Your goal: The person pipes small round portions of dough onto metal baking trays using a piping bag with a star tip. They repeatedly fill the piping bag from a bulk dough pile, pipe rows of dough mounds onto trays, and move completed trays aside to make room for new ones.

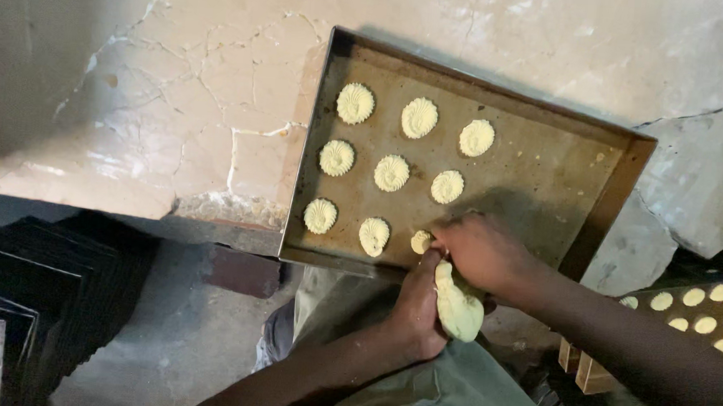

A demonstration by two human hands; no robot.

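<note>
a person bends over a dark rectangular metal baking tray that sits on a cracked, pale stone worktop. both bare hands are wrapped around a pale yellow, dough-filled piping bag at the near edge of the tray. the left hand clasps the bag from the left side, fingers closed round its bulging lower part. the right hand closes over the upper, narrow end of the bag near the tip, knuckles facing up. the tip of the bag touches the tray, where a small, half-formed cream-coloured dough swirl lies just beside the right hand's fingers.

eight finished ridged, round, cream-coloured dough swirls lie on the left part of the tray in three rows: three at the far side, three in the middle, two in the near row, with the half-formed one as the third place in that near row. the swirls stand apart from one another. the right part of the tray is bare, greasy metal.

at the lower right, a second tray of small round pale dough pieces rests on a wooden stand. at the lower left, a stack of dark flat trays stands below the worktop's edge. the person's grey-green trousers show beneath the forearms.
</note>
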